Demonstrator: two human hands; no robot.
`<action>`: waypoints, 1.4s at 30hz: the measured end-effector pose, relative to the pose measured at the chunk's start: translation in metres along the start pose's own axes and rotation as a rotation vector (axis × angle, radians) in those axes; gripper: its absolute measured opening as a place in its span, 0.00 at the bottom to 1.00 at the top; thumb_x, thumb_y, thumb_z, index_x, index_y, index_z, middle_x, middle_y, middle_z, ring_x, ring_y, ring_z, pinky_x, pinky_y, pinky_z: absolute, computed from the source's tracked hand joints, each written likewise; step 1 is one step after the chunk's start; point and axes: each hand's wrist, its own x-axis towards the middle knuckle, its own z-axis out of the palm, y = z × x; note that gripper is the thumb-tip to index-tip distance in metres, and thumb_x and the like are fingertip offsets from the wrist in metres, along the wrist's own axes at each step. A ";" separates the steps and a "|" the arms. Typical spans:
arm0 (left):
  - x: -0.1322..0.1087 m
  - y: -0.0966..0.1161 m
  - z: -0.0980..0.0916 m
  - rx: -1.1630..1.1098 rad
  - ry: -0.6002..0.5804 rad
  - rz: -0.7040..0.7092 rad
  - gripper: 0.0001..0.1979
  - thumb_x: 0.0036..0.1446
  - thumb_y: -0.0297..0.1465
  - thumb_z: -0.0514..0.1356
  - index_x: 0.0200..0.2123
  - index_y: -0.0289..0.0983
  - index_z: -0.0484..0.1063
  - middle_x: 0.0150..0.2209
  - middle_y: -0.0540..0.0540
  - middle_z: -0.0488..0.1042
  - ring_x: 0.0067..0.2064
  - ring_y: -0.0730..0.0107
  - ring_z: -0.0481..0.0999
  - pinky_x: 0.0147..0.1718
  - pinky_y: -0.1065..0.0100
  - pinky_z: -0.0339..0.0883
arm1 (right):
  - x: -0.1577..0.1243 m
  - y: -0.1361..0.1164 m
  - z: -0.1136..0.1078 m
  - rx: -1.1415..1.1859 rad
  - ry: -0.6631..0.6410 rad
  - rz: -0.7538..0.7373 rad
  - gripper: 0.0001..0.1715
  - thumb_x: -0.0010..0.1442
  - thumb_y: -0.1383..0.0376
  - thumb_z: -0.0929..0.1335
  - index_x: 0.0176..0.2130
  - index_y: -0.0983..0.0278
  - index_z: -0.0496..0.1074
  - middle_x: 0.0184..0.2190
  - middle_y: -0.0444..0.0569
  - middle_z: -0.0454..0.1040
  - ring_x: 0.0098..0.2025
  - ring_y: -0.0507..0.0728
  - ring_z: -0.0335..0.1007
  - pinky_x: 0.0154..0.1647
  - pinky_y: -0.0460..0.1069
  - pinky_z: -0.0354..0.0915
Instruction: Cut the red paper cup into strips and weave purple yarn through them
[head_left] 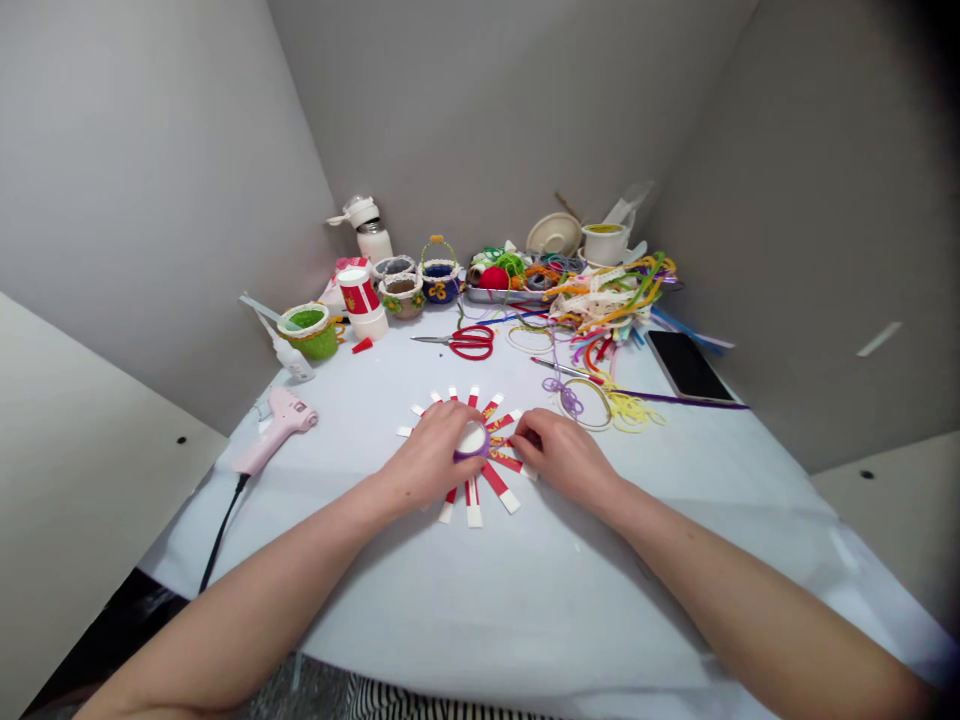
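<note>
A paper cup cut into red-and-white strips [495, 484] lies splayed out like a sun on the table. Purple yarn [471, 454] runs round its white round base [472, 437]. My left hand [435, 455] grips the base from the left, thumb at the near side and fingers over the far side. On the right, my right hand [564, 455] is closed in a pinch at the strips beside the purple ring. Whatever sits between its fingertips is too small to make out. A tangle of purple yarn [564, 396] lies just beyond the right hand.
Red-handled scissors [471, 343] lie beyond the cup. A pink glue gun [277, 430] and a white bottle [289, 357] are at left. Small woven baskets [319, 338], stacked paper cups [361, 300] and heaped yarn [600, 300] line the back. A phone [688, 366] lies right.
</note>
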 end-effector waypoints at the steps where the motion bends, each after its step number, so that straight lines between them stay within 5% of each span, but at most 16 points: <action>1: 0.001 -0.001 0.000 0.001 -0.004 -0.010 0.19 0.57 0.29 0.63 0.51 0.36 0.67 0.52 0.37 0.72 0.56 0.49 0.69 0.57 0.48 0.64 | 0.000 0.000 -0.001 0.002 -0.005 -0.001 0.07 0.63 0.66 0.66 0.32 0.62 0.71 0.32 0.46 0.74 0.34 0.54 0.67 0.34 0.47 0.57; 9: 0.005 -0.020 -0.022 -0.030 -0.209 0.105 0.20 0.57 0.25 0.61 0.53 0.41 0.68 0.53 0.42 0.73 0.56 0.54 0.71 0.56 0.53 0.66 | -0.007 0.001 -0.024 0.133 -0.086 -0.245 0.08 0.64 0.71 0.65 0.38 0.62 0.74 0.37 0.48 0.74 0.38 0.54 0.70 0.40 0.47 0.62; 13: 0.008 -0.030 -0.035 -0.052 -0.300 0.143 0.20 0.57 0.23 0.59 0.53 0.41 0.70 0.54 0.43 0.74 0.55 0.57 0.72 0.55 0.56 0.66 | -0.019 -0.010 -0.037 0.147 -0.252 -0.393 0.12 0.64 0.74 0.63 0.35 0.62 0.74 0.36 0.48 0.73 0.37 0.53 0.69 0.38 0.46 0.62; 19: 0.008 -0.032 -0.037 -0.080 -0.313 0.131 0.21 0.58 0.24 0.59 0.54 0.43 0.70 0.55 0.43 0.73 0.55 0.56 0.73 0.54 0.57 0.67 | -0.032 -0.021 -0.036 0.024 -0.441 -0.392 0.14 0.59 0.77 0.63 0.27 0.62 0.71 0.30 0.46 0.70 0.32 0.53 0.66 0.33 0.46 0.58; 36: 0.004 -0.015 -0.027 -0.182 -0.390 0.260 0.24 0.55 0.17 0.55 0.52 0.43 0.69 0.54 0.45 0.74 0.55 0.62 0.74 0.55 0.59 0.67 | -0.003 0.005 -0.012 0.004 -0.088 -0.115 0.09 0.62 0.73 0.65 0.33 0.65 0.74 0.33 0.49 0.74 0.36 0.55 0.69 0.37 0.47 0.60; 42: 0.001 -0.010 -0.028 -0.173 -0.298 0.275 0.21 0.58 0.18 0.54 0.53 0.41 0.68 0.65 0.42 0.65 0.64 0.61 0.66 0.60 0.58 0.64 | 0.000 0.006 -0.009 0.044 -0.074 -0.074 0.06 0.62 0.71 0.66 0.34 0.64 0.73 0.32 0.47 0.75 0.34 0.54 0.69 0.35 0.47 0.58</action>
